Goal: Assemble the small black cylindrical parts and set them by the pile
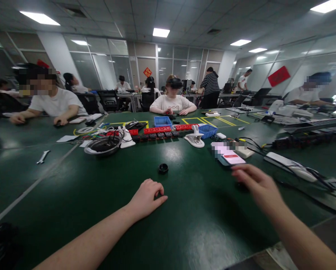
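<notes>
My left hand [148, 198] rests on the green tabletop [108, 195]. Its fingers are loosely curled, the thumb stands apart, and no object shows in it. Just beyond its fingertips lies a small round black ring-like part [163, 168], hollow in the middle. Over the right side of the table is my right hand [253, 182], slightly blurred, fingers stretched forward and nothing visible between them. A small dark object [241, 186] is under that hand, partly covered; its kind and whether the hand touches it cannot be made out. Beyond the fingers lies a phone-like device [234, 159].
A metal bowl [103, 147] of dark parts, a white clamp stand [195, 137], red power strips [159, 129] and blue trays [207, 131] stand farther back. A wrench [43, 157] lies left. Cables and a white power strip [290, 166] run along the right. People sit across.
</notes>
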A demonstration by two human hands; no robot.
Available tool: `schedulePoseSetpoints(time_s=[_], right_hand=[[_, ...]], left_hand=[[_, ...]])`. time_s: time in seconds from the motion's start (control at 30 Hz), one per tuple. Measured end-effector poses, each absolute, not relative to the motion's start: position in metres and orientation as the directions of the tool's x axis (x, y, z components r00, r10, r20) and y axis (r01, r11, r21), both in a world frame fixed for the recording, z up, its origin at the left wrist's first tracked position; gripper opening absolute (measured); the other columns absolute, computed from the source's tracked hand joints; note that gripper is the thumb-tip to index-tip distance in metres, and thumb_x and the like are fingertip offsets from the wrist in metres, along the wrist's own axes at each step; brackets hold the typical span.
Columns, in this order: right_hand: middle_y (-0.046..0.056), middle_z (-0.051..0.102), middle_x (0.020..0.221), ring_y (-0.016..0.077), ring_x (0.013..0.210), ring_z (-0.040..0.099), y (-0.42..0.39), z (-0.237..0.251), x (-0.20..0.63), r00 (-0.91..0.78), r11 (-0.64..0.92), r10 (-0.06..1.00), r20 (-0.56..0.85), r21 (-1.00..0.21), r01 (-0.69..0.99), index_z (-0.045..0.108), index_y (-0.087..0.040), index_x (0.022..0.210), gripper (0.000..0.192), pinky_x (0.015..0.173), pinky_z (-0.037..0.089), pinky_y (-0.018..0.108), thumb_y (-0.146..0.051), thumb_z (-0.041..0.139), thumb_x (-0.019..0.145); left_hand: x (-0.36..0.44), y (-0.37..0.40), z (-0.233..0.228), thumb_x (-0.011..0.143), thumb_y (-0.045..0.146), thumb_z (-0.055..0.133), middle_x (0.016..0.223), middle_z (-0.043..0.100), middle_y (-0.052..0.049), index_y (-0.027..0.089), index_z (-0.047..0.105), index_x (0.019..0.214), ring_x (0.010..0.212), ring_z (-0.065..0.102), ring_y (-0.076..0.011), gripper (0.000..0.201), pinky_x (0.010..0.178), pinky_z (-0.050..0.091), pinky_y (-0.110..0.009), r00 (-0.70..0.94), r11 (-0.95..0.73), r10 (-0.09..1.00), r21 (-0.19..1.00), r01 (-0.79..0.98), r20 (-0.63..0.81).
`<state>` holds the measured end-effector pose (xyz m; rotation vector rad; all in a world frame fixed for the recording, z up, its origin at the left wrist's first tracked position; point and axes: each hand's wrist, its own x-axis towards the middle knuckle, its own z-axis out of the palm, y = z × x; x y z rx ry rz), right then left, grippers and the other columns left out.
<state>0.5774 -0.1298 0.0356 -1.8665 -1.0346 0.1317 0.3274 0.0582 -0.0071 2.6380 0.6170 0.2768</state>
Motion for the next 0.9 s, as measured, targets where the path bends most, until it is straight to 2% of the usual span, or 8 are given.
schedulePoseSetpoints(time_s=[0.07, 0.17, 0.27, 0.43, 0.6, 0.73, 0.83, 0.9], right_hand=[[0.007, 0.059, 0.09, 0.018, 0.077, 0.054, -0.089, 0.033, 0.537, 0.346, -0.079, 0.913, 0.216, -0.74, 0.668, 0.054, -0.018, 0.097, 0.036, 0.068, 0.044, 0.03, -0.043, 0.05, 0.071], [0.011, 0.05, 0.109, 0.021, 0.09, 0.051, -0.026, 0.014, 0.499, 0.215, -0.048, 0.958, 0.188, -0.635, 0.771, 0.04, -0.016, 0.118, 0.065, 0.074, 0.043, 0.032, -0.05, 0.055, 0.065], [0.016, 0.045, 0.114, 0.0267, 0.103, 0.045, 0.024, -0.006, 0.484, 0.29, -0.174, 0.946, 0.144, -0.53, 0.83, 0.035, -0.011, 0.121, 0.08, 0.081, 0.038, 0.034, -0.056, 0.057, 0.058], [0.008, 0.055, 0.092, 0.0195, 0.086, 0.053, 0.049, -0.012, 0.48, 0.267, -0.2, 0.957, 0.11, -0.415, 0.888, 0.056, -0.017, 0.096, 0.04, 0.074, 0.04, 0.028, -0.044, 0.055, 0.068], [0.006, 0.055, 0.09, 0.0182, 0.084, 0.052, -0.015, 0.001, 0.491, 0.061, -0.01, 0.993, 0.105, -0.432, 0.902, 0.056, -0.018, 0.098, 0.039, 0.075, 0.04, 0.027, -0.04, 0.059, 0.065], [0.006, 0.055, 0.096, 0.0185, 0.087, 0.053, -0.1, 0.01, 0.505, 0.122, -0.129, 0.991, -0.046, -0.496, 0.859, 0.054, -0.023, 0.104, 0.04, 0.077, 0.042, 0.027, -0.037, 0.056, 0.067], [0.008, 0.055, 0.105, 0.0226, 0.094, 0.052, -0.158, 0.003, 0.528, 0.309, -0.324, 0.945, -0.11, -0.463, 0.825, 0.057, -0.024, 0.101, 0.04, 0.081, 0.042, 0.03, -0.037, 0.056, 0.064], [0.009, 0.059, 0.098, 0.0234, 0.088, 0.056, -0.187, -0.004, 0.552, 0.427, -0.423, 0.899, -0.101, -0.458, 0.782, 0.061, -0.024, 0.094, 0.037, 0.077, 0.045, 0.032, -0.038, 0.057, 0.061]], left_hand=[[0.327, 0.058, -0.008, 0.075, 0.043, 0.047, 0.066, 0.05, 0.002, 0.019, 0.053, 0.07, 0.068, 0.046, -0.0154, 0.025, 0.062, 0.034, -0.027, 0.882, -0.824, 0.459, 0.425, 0.375, 0.11], [0.326, 0.058, -0.009, 0.075, 0.039, 0.049, 0.064, 0.05, 0.002, 0.019, 0.053, 0.071, 0.068, 0.045, -0.0154, 0.02, 0.063, 0.034, -0.027, 0.885, -0.844, 0.443, 0.401, 0.357, 0.143], [0.325, 0.059, -0.01, 0.076, 0.034, 0.049, 0.063, 0.051, 0.002, 0.019, 0.054, 0.072, 0.068, 0.045, -0.0149, 0.016, 0.065, 0.034, -0.027, 0.89, -0.858, 0.425, 0.388, 0.338, 0.166], [0.325, 0.061, -0.011, 0.078, 0.029, 0.048, 0.065, 0.054, 0.002, 0.018, 0.054, 0.071, 0.068, 0.046, -0.0144, 0.014, 0.067, 0.034, -0.027, 0.888, -0.861, 0.423, 0.385, 0.332, 0.18], [0.324, 0.063, -0.011, 0.08, 0.028, 0.044, 0.063, 0.054, 0.002, 0.017, 0.054, 0.067, 0.066, 0.047, -0.0128, 0.02, 0.066, 0.034, -0.026, 0.892, -0.859, 0.412, 0.404, 0.314, 0.184], [0.323, 0.064, -0.009, 0.081, 0.031, 0.042, 0.063, 0.054, 0.002, 0.017, 0.054, 0.066, 0.066, 0.047, -0.0126, 0.024, 0.064, 0.035, -0.025, 0.908, -0.856, 0.391, 0.42, 0.3, 0.148], [0.324, 0.064, -0.008, 0.081, 0.033, 0.042, 0.064, 0.054, 0.001, 0.017, 0.055, 0.067, 0.066, 0.047, -0.0125, 0.025, 0.063, 0.035, -0.025, 0.912, -0.848, 0.393, 0.429, 0.311, 0.116], [0.326, 0.064, -0.008, 0.081, 0.034, 0.042, 0.064, 0.054, 0.002, 0.017, 0.054, 0.066, 0.066, 0.047, -0.0126, 0.025, 0.063, 0.035, -0.025, 0.912, -0.843, 0.399, 0.43, 0.323, 0.098]])
